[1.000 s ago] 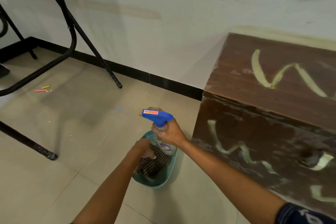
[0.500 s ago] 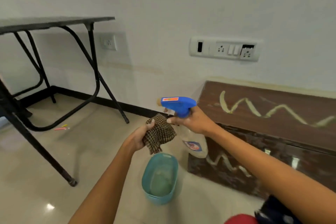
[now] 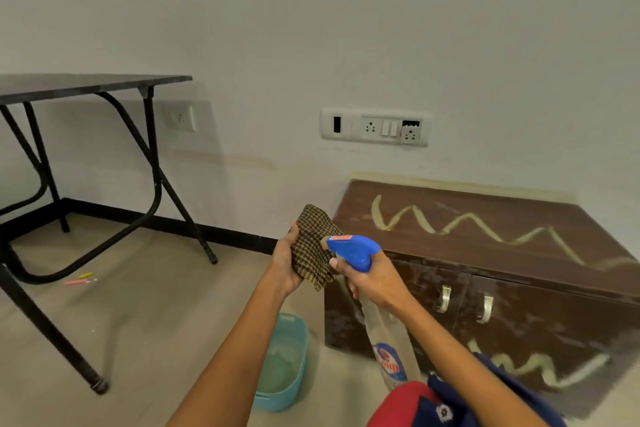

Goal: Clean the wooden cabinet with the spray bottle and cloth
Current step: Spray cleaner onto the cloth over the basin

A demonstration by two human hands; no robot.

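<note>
Nearest, the right hand (image 3: 375,279) has its fingers wrapped round the neck of the spray bottle (image 3: 356,251), nozzle aimed at the checked cloth (image 3: 313,246) that the left hand (image 3: 285,265) clutches just beside it, above the teal tub (image 3: 282,362) on the floor. Cleaning looks barely begun: beyond, the wooden cabinet (image 3: 485,274) by the wall still carries pale zigzag smears on top and front. Its right end is cut off, and whether liquid remains in the bottle is hard to tell.

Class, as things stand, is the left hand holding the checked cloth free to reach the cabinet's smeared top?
Probably yes: the left hand grips the checked cloth beside the brown wooden cabinet, nothing between them.
</note>
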